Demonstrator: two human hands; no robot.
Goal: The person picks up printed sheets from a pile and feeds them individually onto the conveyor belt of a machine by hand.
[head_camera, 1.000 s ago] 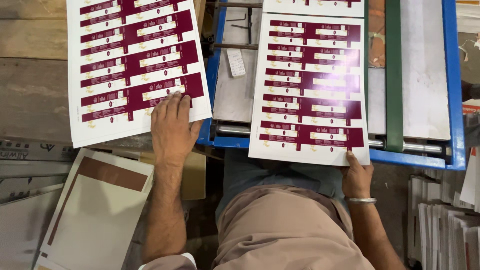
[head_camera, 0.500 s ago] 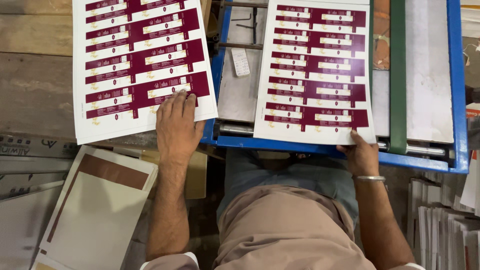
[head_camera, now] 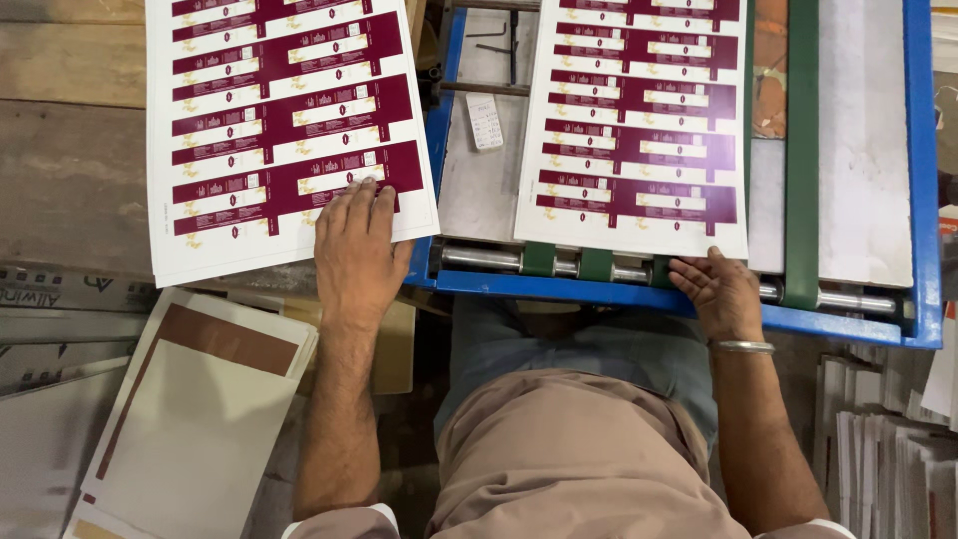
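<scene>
My left hand (head_camera: pixel 354 250) lies flat, fingers together, on the near edge of a stack of white sheets printed with maroon carton shapes (head_camera: pixel 269 120). The stack rests on a wooden table at the left. My right hand (head_camera: pixel 720 291) touches the near edge of a single printed sheet (head_camera: pixel 639 120) with its fingertips. That sheet lies on the bed of a blue-framed machine (head_camera: pixel 599 292), above steel rollers with green belts (head_camera: pixel 579 264).
A long green belt (head_camera: pixel 801 150) runs along the machine's right side. Plain and brown-banded boards (head_camera: pixel 190 419) are piled at the lower left. Stacks of white sheets (head_camera: pixel 888 439) stand at the lower right. A small white tag (head_camera: pixel 486 121) lies on the machine bed.
The single sheet has slid away from me onto the machine bed. My right hand followed its near edge up to the rollers. My left hand stayed on the stack.
</scene>
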